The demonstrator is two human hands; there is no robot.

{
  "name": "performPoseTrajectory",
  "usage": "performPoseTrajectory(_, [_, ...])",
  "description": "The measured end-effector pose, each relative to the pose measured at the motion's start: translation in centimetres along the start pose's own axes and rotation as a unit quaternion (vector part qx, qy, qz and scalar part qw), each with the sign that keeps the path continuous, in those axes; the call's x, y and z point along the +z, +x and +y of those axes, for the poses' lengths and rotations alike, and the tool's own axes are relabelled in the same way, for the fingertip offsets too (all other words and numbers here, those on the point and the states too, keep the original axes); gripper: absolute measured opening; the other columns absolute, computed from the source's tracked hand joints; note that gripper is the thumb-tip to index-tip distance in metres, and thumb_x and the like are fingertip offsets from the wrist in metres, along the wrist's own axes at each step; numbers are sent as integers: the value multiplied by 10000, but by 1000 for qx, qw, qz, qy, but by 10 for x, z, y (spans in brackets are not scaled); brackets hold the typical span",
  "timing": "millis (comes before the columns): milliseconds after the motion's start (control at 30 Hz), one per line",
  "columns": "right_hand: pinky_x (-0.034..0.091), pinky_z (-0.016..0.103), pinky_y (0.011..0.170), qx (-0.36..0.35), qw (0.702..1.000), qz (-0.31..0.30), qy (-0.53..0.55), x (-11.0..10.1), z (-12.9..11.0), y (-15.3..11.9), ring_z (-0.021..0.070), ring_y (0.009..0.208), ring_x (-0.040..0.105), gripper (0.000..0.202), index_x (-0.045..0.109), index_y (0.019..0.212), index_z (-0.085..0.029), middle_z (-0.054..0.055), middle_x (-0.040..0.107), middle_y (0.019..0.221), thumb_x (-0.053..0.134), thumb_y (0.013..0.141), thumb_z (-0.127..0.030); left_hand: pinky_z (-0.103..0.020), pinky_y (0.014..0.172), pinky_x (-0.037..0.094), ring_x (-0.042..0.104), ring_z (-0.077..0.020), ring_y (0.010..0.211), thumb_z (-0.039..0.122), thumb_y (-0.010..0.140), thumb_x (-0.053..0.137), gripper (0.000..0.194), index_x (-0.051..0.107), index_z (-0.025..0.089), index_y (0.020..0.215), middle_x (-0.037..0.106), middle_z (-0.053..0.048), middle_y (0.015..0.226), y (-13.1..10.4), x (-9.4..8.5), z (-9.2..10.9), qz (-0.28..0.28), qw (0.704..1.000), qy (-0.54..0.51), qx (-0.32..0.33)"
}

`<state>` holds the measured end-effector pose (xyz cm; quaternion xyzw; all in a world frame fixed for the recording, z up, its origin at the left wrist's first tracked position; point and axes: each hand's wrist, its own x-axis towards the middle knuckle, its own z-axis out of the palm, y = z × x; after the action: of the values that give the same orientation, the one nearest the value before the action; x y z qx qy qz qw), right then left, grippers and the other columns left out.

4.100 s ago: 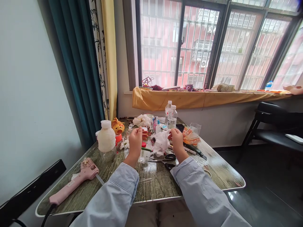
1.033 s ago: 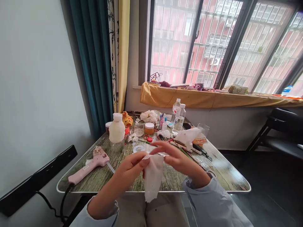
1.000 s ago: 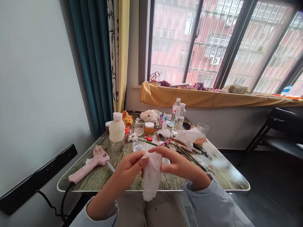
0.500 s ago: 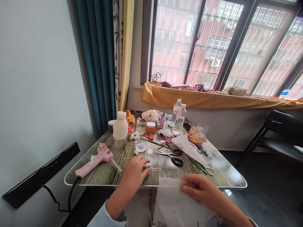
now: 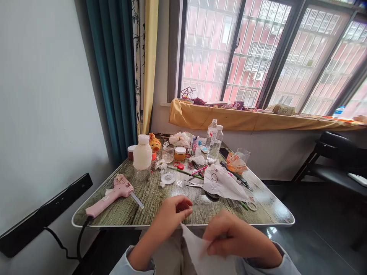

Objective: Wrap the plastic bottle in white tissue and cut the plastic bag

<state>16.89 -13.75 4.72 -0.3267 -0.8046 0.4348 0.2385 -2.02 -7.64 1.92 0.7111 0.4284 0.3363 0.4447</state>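
Observation:
My left hand [image 5: 173, 214] is over the table's front edge, its thumb and fingers curled toward each other around the end of a thin clear strip [image 5: 202, 207], which shows only faintly. Below and to the right, my right hand [image 5: 229, 236] is closed on a white sheet [image 5: 195, 244] that hangs over my lap; motion blurs its fingers. A white paper with black drawn marks [image 5: 225, 183] lies beyond my hands, covering part of the black-handled scissors [image 5: 195, 185]. On the left rests a pink glue gun [image 5: 110, 198] with a clear glue stick.
A bottle wrapped in white [image 5: 142, 154] stands at the left, a jar with orange contents [image 5: 180, 154] near the middle. Two clear water bottles [image 5: 215, 145] rise at the back. A red cap [image 5: 180, 167], a clear lid [image 5: 168, 178] and an orange-printed wrapper [image 5: 236, 163] lie around.
My right hand has moved left, and the white sheet in it now hangs folded and narrower. The drawn-on paper has shifted over the scissors' handles. My left hand has moved slightly right and nearer me.

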Motion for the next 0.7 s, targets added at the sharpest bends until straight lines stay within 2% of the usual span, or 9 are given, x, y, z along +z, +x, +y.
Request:
performPoseTrajectory(133, [217, 232, 494, 86, 974, 167, -125, -1, -3, 12, 96, 531, 302, 267, 499, 585, -171, -51, 352, 534, 568, 813, -292, -276, 628, 459, 615, -213, 702, 278, 607, 663, 135, 704, 174, 681, 693, -59, 711, -10, -3, 12, -19, 998, -54, -1])
performPoseTrajectory(200, [190, 235, 486, 129, 959, 201, -153, 0, -2, 15, 93, 524, 269, 281, 424, 560, -176, -60, 307, 523, 577, 780, -260, -271, 636, 449, 611, -216, 714, 258, 580, 691, 137, 729, 175, 681, 700, -62, 723, -13, -7, 17, -9, 998, -59, 1])
performPoseTrajectory(300, [213, 228, 491, 170, 946, 231, -153, 3, -1, 15, 99, 525, 298, 156, 490, 677, -190, -66, 360, 545, 615, 736, -262, -271, 652, 457, 625, -216, 713, 232, 561, 711, 144, 739, 183, 693, 717, -61, 732, -16, -10, 18, -1, 994, -107, -12])
performPoseTrajectory(367, [230, 226, 499, 187, 941, 243, -146, 4, 0, 14, 103, 519, 309, 140, 521, 805, -203, -78, 371, 549, 620, 730, -268, -272, 646, 466, 634, -211, 703, 265, 587, 718, 145, 733, 188, 709, 722, -61, 735, -16, -9, 17, -1, 989, -143, -23])
performPoseTrajectory(433, [227, 230, 500, 191, 942, 233, -145, 5, 0, 13, 103, 512, 296, 145, 526, 839, -207, -86, 340, 537, 606, 743, -280, -264, 613, 462, 628, -198, 672, 310, 602, 734, 167, 721, 187, 714, 713, -55, 709, -16, -7, 16, -5, 987, -161, -27])
performPoseTrajectory(500, [208, 236, 497, 185, 948, 218, -143, 4, 0, 13, 101, 523, 277, 127, 497, 731, -196, -78, 308, 536, 575, 761, -292, -251, 588, 451, 618, -186, 653, 332, 590, 758, 199, 709, 183, 713, 701, -47, 688, -17, -6, 16, -8, 984, -174, -26])
performPoseTrajectory(567, [187, 242, 492, 172, 953, 210, -133, 3, -1, 13, 98, 543, 253, 258, 380, 608, -189, -67, 273, 550, 541, 773, -306, -245, 577, 445, 610, -180, 647, 391, 597, 761, 253, 701, 177, 719, 696, -48, 686, -18, -7, 15, -8, 985, -172, -21])
performPoseTrajectory(633, [170, 248, 488, 165, 957, 209, -114, 2, -2, 13, 96, 555, 227, 340, 268, 580, -193, -64, 232, 565, 515, 779, -318, -253, 589, 451, 605, -183, 655, 525, 660, 693, 370, 705, 167, 751, 697, -64, 707, -21, -9, 13, -5, 988, -157, -8])
performPoseTrajectory(700, [163, 252, 485, 170, 958, 210, -101, 1, -4, 12, 95, 556, 213, 356, 232, 585, -196, -63, 211, 572, 499, 781, -326, -277, 641, 475, 621, -207, 720, 683, 705, 555, 560, 711, 158, 822, 710, -92, 786, -25, -11, 10, -5, 989, -147, 15])
